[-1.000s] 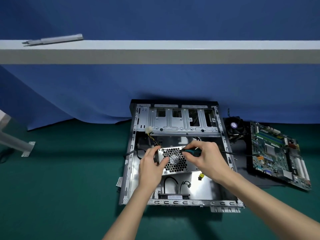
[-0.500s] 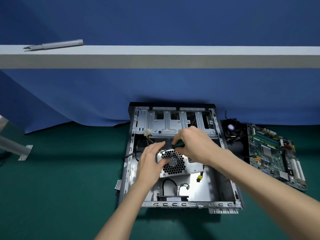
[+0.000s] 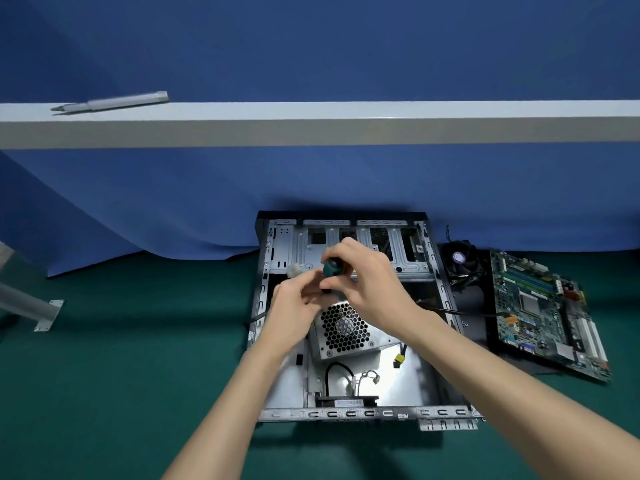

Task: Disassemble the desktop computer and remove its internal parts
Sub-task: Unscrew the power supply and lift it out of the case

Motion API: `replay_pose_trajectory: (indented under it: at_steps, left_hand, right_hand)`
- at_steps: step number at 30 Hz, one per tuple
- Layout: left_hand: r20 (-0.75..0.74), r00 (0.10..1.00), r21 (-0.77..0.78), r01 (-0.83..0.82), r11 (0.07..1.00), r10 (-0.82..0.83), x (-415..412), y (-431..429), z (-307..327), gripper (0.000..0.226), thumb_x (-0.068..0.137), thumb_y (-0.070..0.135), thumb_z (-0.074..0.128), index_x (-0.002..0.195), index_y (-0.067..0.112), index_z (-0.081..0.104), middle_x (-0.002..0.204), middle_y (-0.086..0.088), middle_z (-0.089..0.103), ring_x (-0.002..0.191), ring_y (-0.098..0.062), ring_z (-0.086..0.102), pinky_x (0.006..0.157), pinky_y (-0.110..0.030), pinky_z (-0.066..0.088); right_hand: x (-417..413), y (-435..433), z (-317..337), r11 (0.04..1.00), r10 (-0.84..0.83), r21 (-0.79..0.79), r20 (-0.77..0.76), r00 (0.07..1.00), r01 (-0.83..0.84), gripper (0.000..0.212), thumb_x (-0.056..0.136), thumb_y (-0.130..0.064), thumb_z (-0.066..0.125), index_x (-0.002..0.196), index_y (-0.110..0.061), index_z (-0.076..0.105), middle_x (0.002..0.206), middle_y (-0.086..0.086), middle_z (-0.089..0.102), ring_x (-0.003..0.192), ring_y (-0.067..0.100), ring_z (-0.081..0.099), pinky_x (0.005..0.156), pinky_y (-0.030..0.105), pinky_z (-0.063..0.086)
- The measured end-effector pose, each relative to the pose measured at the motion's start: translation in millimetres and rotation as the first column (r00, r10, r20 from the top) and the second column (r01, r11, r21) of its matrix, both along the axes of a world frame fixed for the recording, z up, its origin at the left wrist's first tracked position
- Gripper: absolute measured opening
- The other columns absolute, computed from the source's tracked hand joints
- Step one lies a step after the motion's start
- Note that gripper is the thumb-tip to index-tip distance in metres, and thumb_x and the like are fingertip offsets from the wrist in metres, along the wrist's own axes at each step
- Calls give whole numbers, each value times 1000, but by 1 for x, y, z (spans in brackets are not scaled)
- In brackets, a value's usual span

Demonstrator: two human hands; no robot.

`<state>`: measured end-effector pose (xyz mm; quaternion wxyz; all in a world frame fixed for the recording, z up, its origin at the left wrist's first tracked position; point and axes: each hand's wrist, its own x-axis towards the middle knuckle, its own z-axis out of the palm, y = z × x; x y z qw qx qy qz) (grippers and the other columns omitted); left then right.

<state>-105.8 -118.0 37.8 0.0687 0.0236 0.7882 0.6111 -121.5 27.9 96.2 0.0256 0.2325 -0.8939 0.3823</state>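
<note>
Two hands met over the computer case (image 3: 346,413), which lay open at the far edge of the tabletop (image 3: 121,341) with the power supply (image 3: 346,327) inside. Your right hand (image 3: 374,285) curled round the screwdriver (image 3: 332,268), standing it upright, likely to bear down on a screw. Your left hand (image 3: 294,310) reached its shaft, probably steadying the tip, though blur hid any pinch. Half a second earlier the tool lay flatter and your left hand rested on the power supply.

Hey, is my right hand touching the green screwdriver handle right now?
Touching. The head view shows the right hand with its fingers and thumb curled round the green screwdriver handle, with no gap between them.
</note>
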Motion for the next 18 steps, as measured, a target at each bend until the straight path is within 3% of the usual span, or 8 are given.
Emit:
replay_pose_trajectory:
  at_steps: [4, 7, 9, 12, 14, 16, 18]
  left_hand:
    - [-14, 998, -16, 66, 998, -66, -7, -1, 16, 31, 84, -3, 64, 85, 27, 70, 80, 11, 72, 81, -1, 68, 71, -11, 49]
    - [29, 999, 5, 20, 1000, -20, -10, 1, 19, 26, 85, -6, 61, 76, 18, 65, 73, 10, 70, 76, -3, 68, 67, -11, 50]
    - [44, 999, 7, -31, 1000, 30, -11, 2, 18, 24, 83, -6, 64, 70, 13, 59, 62, 14, 67, 69, -1, 66, 62, -10, 49]
    - [19, 994, -35, -103, 994, 103, -9, 6, 16, 29, 74, 2, 76, 68, 16, 51, 56, 10, 65, 57, 3, 59, 54, -12, 46]
    - [3, 991, -50, -136, 989, 137, -8, 7, 16, 30, 69, 9, 81, 67, 16, 52, 65, 1, 67, 61, -7, 62, 57, -22, 51]
    - [-21, 996, -23, -82, 996, 82, -8, 3, 18, 22, 73, 4, 77, 72, 17, 60, 72, 0, 69, 67, -8, 66, 61, -20, 51]
    - [-35, 999, -35, 18, 999, -19, -7, -2, 19, 24, 81, -5, 67, 79, 19, 66, 77, 1, 69, 72, -4, 66, 66, -17, 51]
  right_hand:
    - [-1, 3, 4, 997, 39, -77, 100, 994, -32, 27, 76, 9, 66, 99, -4, 69, 92, 1, 61, 89, 23, 56, 84, 41, 45]
    - [-7, 1, 9, 992, 14, -124, 201, 979, 11, 37, 81, -7, 72, 117, -12, 68, 109, 7, 51, 102, 18, 51, 94, 27, 42]
    - [-9, -4, 10, 991, -23, -125, 197, 980, 48, 42, 79, -12, 75, 121, -14, 66, 103, 10, 49, 95, 19, 50, 89, 24, 42]
    - [-7, -10, 8, 964, -91, -227, 199, 976, 136, 41, 77, 12, 67, 113, -7, 70, 91, 10, 58, 83, 21, 57, 78, 21, 48]
    - [-5, -8, 8, 955, -97, -254, 221, 970, 153, 43, 75, 21, 58, 108, -4, 71, 95, 8, 65, 91, 20, 62, 84, 26, 52]
    - [-2, -5, 9, 964, -54, -243, 230, 972, 111, 38, 79, 13, 63, 111, -5, 70, 105, 5, 65, 100, 18, 61, 94, 32, 49]
    - [2, -4, 10, 978, -20, -198, 216, 976, 64, 39, 77, -9, 76, 115, -13, 69, 115, 3, 57, 108, 16, 55, 100, 26, 41]
